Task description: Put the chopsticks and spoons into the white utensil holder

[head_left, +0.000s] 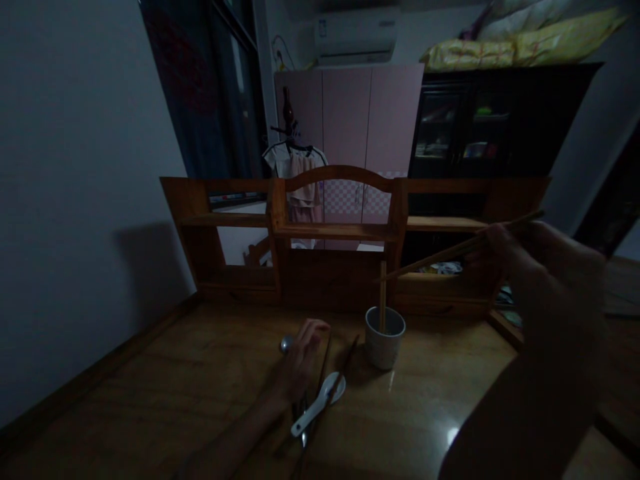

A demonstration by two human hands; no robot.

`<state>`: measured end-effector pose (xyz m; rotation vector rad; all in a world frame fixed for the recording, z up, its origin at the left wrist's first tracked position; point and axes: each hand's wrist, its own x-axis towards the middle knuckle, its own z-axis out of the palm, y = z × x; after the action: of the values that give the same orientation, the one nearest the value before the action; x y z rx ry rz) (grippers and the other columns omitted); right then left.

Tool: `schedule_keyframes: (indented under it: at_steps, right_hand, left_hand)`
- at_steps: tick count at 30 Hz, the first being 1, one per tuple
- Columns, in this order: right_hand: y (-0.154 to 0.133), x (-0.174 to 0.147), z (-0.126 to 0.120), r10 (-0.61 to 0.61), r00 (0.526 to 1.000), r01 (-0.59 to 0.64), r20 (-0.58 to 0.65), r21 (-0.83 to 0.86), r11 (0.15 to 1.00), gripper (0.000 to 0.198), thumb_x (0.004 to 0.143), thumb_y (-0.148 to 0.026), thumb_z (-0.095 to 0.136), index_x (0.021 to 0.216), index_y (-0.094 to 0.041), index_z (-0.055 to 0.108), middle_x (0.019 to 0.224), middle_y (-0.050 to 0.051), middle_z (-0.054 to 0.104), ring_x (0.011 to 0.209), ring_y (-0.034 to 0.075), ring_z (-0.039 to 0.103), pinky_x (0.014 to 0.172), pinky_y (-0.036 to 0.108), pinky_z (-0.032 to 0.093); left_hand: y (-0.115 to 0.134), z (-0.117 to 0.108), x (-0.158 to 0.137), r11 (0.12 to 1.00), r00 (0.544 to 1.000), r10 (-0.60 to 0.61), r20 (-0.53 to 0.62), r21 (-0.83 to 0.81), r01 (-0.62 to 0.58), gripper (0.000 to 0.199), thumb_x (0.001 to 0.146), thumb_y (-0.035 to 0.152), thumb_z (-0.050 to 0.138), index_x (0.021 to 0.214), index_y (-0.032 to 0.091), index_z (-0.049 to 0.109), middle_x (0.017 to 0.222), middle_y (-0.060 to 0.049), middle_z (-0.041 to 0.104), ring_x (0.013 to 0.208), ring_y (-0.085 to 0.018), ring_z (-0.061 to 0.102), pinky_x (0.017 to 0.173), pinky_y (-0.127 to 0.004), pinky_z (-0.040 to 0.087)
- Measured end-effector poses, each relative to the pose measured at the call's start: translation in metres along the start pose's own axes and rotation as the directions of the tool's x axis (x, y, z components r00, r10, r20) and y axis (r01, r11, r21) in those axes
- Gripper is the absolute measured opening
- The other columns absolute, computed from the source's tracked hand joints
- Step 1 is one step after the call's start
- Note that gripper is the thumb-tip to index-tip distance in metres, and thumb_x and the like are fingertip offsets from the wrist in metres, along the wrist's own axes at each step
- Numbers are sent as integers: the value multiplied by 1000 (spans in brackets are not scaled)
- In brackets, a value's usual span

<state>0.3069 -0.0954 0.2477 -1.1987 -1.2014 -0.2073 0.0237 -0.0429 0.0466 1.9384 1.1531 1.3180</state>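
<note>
Raised on the right side, my right hand (545,273) has its fingers closed round a light wooden chopstick (440,255). Its thin end points left, close to the chopsticks (383,293) that stand in a pale cup (383,347). My left hand (300,357) is low over the table, fingers stretched and slightly bent, with nothing visible in it. Beside it lie a metal spoon (287,343), partly covered by the hand, and a white soup spoon (317,405). Dark chopsticks (349,359) lie by the white spoon, and one crosses it. Another metal utensil (303,439) shows under its handle.
The wooden table (200,393) carries a shelf unit (335,231) along its back edge. A white wall (90,200) borders the left side. Behind stand pink cabinets (347,120), a dark cabinet (465,127) and hanging clothes (303,177). The room is dim.
</note>
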Motion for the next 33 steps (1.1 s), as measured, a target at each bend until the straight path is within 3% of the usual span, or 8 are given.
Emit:
schedule_keyframes:
  at_steps: [5,10,22,33]
  right_hand:
    - [17,3,2,-9,978,45,209,-164,985,27,86,-43,56,78,-19,66,67,4,68,64,20,64,56,28,42]
    - [37,5,19,-3,860,40,511,-62,997,34,88,-46,51,78,-17,65,68,4,68,65,19,65,56,26,44]
    - [98,11,81,82,785,-69,614,-44,997,36,82,-47,54,71,-14,63,60,4,64,57,16,60,52,25,42]
    - [121,8,101,179,727,-107,663,-148,983,33,81,-46,54,68,-17,61,60,4,65,58,18,62,52,24,41]
  left_hand:
    - [-1,1,1,1000,1000,30,-7,-3,-30,39,99,39,24,105,23,59,109,-6,59,109,-21,53,99,-35,37]
    - [-4,4,2,999,999,10,-45,39,-8,34,98,38,29,107,23,58,107,-5,59,106,-21,54,96,-34,40]
    - [-7,7,5,996,998,42,-56,84,-37,25,97,35,36,100,22,57,101,-5,57,100,-20,55,90,-32,42]
    - [-12,8,6,994,996,80,-34,83,-77,19,97,30,37,100,22,54,100,-4,55,98,-19,54,89,-31,42]
